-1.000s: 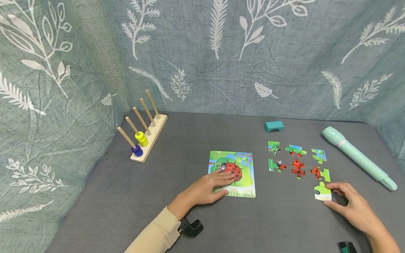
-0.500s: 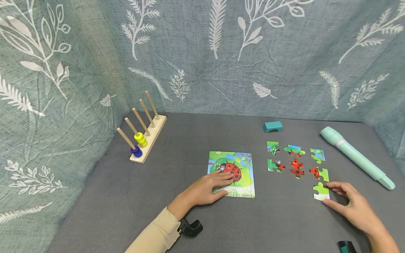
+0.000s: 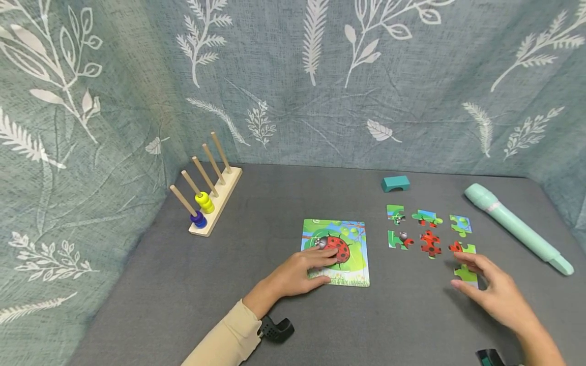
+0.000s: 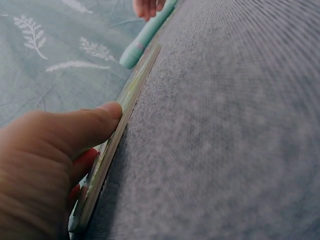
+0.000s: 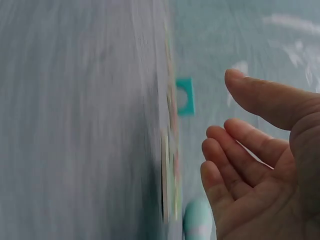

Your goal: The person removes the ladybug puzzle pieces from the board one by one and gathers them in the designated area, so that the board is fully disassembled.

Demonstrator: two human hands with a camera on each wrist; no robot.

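Observation:
My left hand (image 3: 297,272) rests flat on a square ladybug puzzle board (image 3: 359,254) in the middle of the table. In the left wrist view its thumb (image 4: 95,122) lies along the board's edge (image 4: 107,160). Over at the right, my right hand (image 3: 494,290) hovers with thumb and fingers spread, partly covering a green-and-white corner puzzle piece (image 3: 465,273). Nothing lies between its fingers in the right wrist view. Beyond it, loose pieces are laid out in rows, among them a red spotted piece (image 3: 430,243) and a blue-green corner piece (image 3: 460,224).
A teal arch block (image 3: 396,183) stands behind the loose pieces. To their right lies a long mint-green baton-like object (image 3: 519,229). A wooden peg rack (image 3: 222,195) with blue rings (image 3: 198,219) and yellow rings (image 3: 205,202) stands at the left. A patterned curtain (image 3: 284,91) hangs behind.
My right hand has let go of the green-and-white corner piece, lifted and moved slightly left over it. The piece stays on the table. My left hand has not moved.

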